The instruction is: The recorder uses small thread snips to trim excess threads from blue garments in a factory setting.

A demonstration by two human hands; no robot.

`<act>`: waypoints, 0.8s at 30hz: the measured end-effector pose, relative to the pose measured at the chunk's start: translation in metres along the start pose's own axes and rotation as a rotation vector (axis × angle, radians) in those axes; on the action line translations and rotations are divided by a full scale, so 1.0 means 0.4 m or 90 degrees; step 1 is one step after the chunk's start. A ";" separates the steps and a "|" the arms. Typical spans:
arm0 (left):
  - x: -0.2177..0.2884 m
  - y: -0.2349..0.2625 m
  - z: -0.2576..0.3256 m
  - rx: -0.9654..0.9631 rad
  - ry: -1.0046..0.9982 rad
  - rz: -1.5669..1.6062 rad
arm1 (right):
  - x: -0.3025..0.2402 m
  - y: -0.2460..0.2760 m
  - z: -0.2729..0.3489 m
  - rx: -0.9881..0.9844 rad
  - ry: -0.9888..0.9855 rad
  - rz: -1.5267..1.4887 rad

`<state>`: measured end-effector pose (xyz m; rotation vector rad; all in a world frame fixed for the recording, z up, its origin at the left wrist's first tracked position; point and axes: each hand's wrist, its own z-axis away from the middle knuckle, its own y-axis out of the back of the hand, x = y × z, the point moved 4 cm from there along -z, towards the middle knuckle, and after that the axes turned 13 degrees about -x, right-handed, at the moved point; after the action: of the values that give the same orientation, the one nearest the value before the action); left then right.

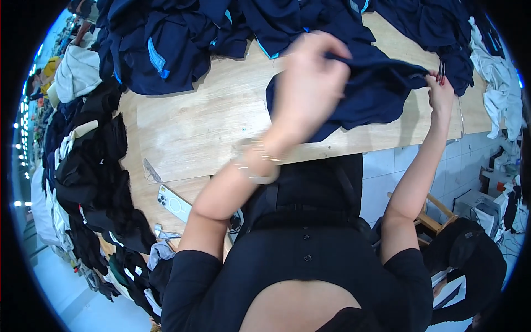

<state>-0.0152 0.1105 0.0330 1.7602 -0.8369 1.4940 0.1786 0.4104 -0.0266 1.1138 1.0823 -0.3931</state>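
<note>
While over the wooden table (pixel 221 116), both hands, left hand (pixel 310 83) & right hand (pixel 441 94), grip closed on navy garment (pixel 376 88).

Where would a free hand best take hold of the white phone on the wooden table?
By its long edges, from above. The white phone lies flat, back up, near the wooden table front edge, left of the left forearm, its sides apparently clear.
</note>
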 end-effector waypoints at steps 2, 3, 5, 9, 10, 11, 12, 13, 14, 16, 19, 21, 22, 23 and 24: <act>-0.021 -0.132 -0.014 -0.008 -0.210 -0.246 | 0.024 -0.008 0.030 0.044 0.040 0.018; -0.060 -0.208 -0.008 -0.109 -0.161 -0.120 | 0.045 -0.008 0.052 0.073 0.094 -0.026; -0.138 -0.288 0.063 -0.265 -0.158 -0.099 | 0.019 -0.062 0.145 0.015 -0.046 -0.134; -0.189 -0.259 0.177 -0.366 -0.193 -0.090 | -0.016 -0.132 0.281 -0.024 -0.071 -0.236; -0.181 -0.205 0.183 -0.309 -0.126 -0.065 | -0.012 -0.142 0.301 -0.019 -0.081 -0.234; -0.200 -0.141 0.187 -0.228 -0.134 -0.147 | -0.010 -0.158 0.316 -0.038 -0.107 -0.211; -0.191 -0.074 0.182 -0.130 -0.063 -0.133 | 0.021 -0.173 0.319 -0.021 -0.109 -0.181; -0.186 -0.007 0.173 -0.033 -0.093 -0.246 | 0.044 -0.188 0.320 -0.007 -0.110 -0.151; -0.210 0.054 0.170 0.061 -0.057 -0.281 | 0.035 -0.215 0.325 -0.028 -0.153 -0.074; -0.242 0.127 0.140 0.110 0.036 -0.277 | -0.001 -0.272 0.332 -0.096 -0.049 -0.044; -0.243 0.119 0.100 0.052 -0.009 -0.280 | -0.001 -0.304 0.320 -0.102 -0.008 -0.067; -0.256 0.091 0.067 -0.004 -0.036 -0.327 | -0.008 -0.297 0.313 -0.115 -0.002 -0.081; -0.262 0.077 0.057 -0.029 -0.048 -0.369 | -0.005 -0.295 0.311 -0.114 -0.004 -0.080; -0.264 0.067 0.054 -0.009 -0.058 -0.405 | -0.001 -0.293 0.310 -0.116 -0.006 -0.094; -0.272 0.065 0.053 -0.013 -0.061 -0.403 | 0.002 -0.288 0.312 -0.115 -0.007 -0.108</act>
<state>-0.0396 0.0836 -0.0747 1.8575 -0.2820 0.9821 0.1574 0.2518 -0.0839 0.8619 1.1826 -0.4249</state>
